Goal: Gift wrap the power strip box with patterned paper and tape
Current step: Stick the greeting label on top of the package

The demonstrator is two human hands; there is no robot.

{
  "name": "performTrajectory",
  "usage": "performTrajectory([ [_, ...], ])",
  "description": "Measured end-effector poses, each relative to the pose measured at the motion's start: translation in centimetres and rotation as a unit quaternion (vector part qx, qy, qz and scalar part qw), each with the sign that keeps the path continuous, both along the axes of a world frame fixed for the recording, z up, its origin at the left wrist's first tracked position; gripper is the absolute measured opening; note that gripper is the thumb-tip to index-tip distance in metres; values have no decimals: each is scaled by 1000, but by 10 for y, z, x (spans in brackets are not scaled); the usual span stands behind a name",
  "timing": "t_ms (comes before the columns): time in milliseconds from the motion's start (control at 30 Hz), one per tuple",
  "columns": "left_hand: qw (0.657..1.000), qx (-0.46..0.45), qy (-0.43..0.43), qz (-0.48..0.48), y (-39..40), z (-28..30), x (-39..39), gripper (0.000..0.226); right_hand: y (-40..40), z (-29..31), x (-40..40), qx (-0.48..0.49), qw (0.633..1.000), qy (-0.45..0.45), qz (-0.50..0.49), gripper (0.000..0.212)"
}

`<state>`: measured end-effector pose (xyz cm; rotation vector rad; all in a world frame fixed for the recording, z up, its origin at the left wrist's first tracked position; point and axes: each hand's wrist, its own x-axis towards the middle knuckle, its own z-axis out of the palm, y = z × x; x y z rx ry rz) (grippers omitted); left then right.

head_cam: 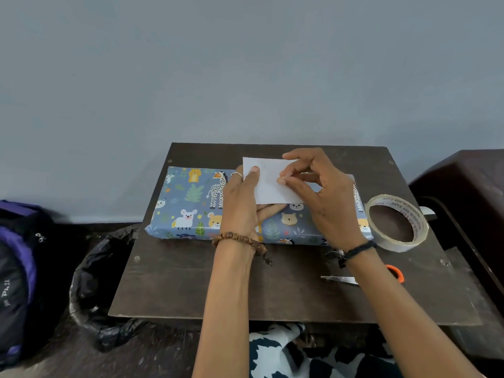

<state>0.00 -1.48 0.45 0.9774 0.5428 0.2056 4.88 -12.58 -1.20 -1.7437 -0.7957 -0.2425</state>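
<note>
Scissors (362,278) down front by the right wrist, one pair, orange handle. One tape roll (396,223) just right of the box (191,205), nearer the right hand (324,192). One box, already covered in animal paper, lying long axis left-right across the table (191,290). One white slip (270,181) held just above its right half: left hand (242,203) pinching the left edge, right hand pinching mid-slip with fingertips. Probably going straight down onto the box top next.

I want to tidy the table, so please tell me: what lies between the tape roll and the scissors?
In the head view, the right hand's wrist, with a dark wristband, crosses above that stretch; otherwise only bare table shows between the tape roll and the scissors.
</note>
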Motion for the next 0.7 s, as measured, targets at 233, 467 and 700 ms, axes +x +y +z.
performTrajectory([
  [233,1000,2,-21,-2,1,-2,-1,14,1,-1,-1,-61,998,-31,-8,35],
  [467,999,36,-23,6,2,-6,1,19,2,-3,5,-62,998,-18,-16,56],
  [700,995,77,-35,52,-4,-7,3,21,-4,2,3,-44,998,15,30,67],
])
